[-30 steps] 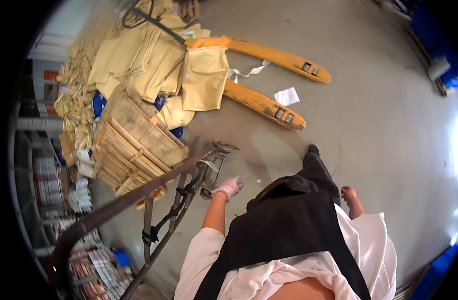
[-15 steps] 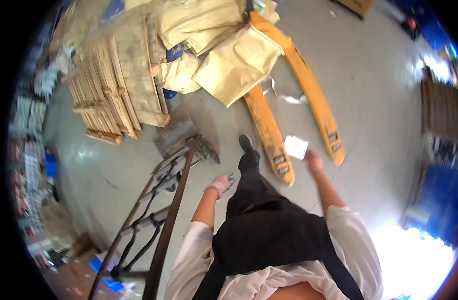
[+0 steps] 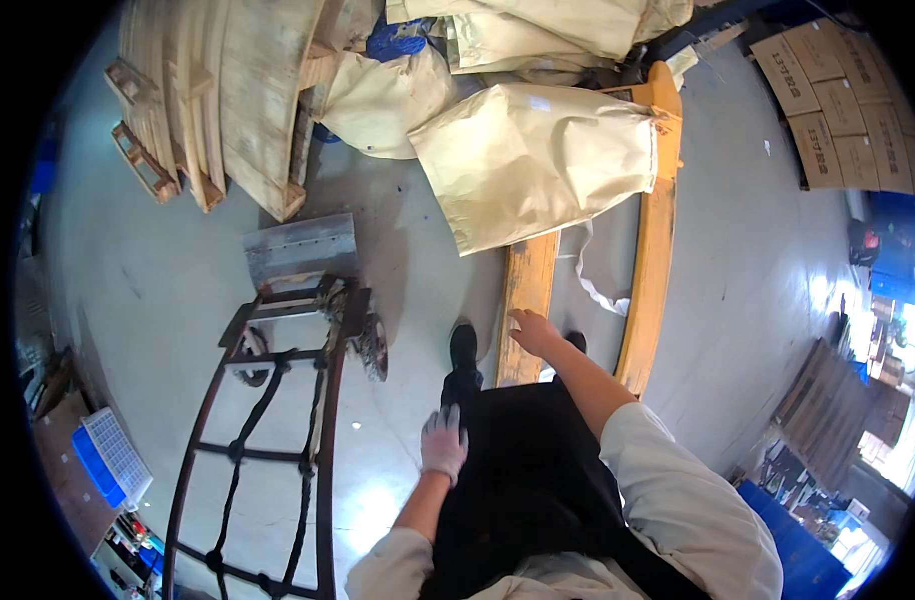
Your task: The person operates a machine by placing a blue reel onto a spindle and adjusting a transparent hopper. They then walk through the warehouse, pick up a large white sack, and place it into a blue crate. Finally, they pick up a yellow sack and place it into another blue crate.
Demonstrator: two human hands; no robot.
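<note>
My left hand point(image 3: 444, 443), in a pale glove, hangs beside my black apron point(image 3: 533, 470). Its fingers are stretched and it holds nothing. Over the near part of a yellow pallet-jack fork point(image 3: 530, 300) is my bare right hand point(image 3: 534, 332), fingers loosely extended and nothing visible in them. Whether it touches the fork I cannot tell. Beyond it, a large tan paper sack point(image 3: 538, 160) lies across the forks. A dark metal hand truck point(image 3: 328, 440) with black cord tied over its rungs lies to the left of my left hand.
Wooden pallets point(image 3: 268, 100) lean at the far left, beside more tan sacks point(image 3: 388, 100). Stacked cardboard boxes point(image 3: 838, 110) stand at the far right. A white strip point(image 3: 598, 290) lies between the forks. At the left edge is a white plastic crate point(image 3: 118, 455).
My view has turned, and the forks now lie nearer, straight ahead. My right hand has swung inward over a fork. The white sheet beside it earlier is no longer plainly visible.
</note>
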